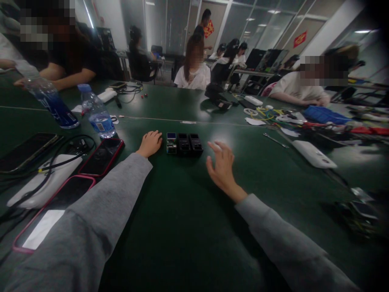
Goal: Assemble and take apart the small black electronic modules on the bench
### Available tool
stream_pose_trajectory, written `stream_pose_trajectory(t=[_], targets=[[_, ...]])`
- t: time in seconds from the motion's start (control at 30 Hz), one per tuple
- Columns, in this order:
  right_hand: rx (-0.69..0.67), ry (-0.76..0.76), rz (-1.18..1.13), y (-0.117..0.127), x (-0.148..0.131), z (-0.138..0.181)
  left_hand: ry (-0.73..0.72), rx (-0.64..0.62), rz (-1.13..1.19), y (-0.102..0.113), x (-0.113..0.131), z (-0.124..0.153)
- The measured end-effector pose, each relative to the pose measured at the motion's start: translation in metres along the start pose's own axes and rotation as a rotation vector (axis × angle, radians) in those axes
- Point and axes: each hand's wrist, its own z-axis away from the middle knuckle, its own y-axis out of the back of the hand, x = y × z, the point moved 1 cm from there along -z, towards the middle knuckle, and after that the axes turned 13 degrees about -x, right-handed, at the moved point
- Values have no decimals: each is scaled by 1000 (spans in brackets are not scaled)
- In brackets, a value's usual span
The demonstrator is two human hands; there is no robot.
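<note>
Left sleeve [97, 211] and right sleeve [285, 237] cut off by the bottom edge, pink-edged phone [60, 198] partly hidden behind the former, circuit board [361, 217] blurred at far right, detail on two black casings [184, 143] — too small to tell.

A: Dim light is served up here; the green tabletop [173, 227] is darkened toward the bottom.
B: But a pale glare is thrown back just past the right hand [221, 166]!
A: And a bright streak [89, 14] is spotted up top.
B: Sharpness? Lost at right: the circuit board [361, 215] is smeared, the upper corner swallowed by black.
</note>
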Motion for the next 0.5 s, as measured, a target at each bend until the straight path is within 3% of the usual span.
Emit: stream_pose_trajectory(t=[0.07,0.17,0.27,0.5], targets=[[-60,26,-75,-28,-13,-22,4,1,4,0,0,0],[-155,6,-135,-47,-7,-36,-1,6,9,-1,0,-1],[-211,-23,-211,-47,8,-36,-11,12,10,-1,0,-1],[-189,-132,-375,-35,37,-26,-7,15,10,0,1,0]])
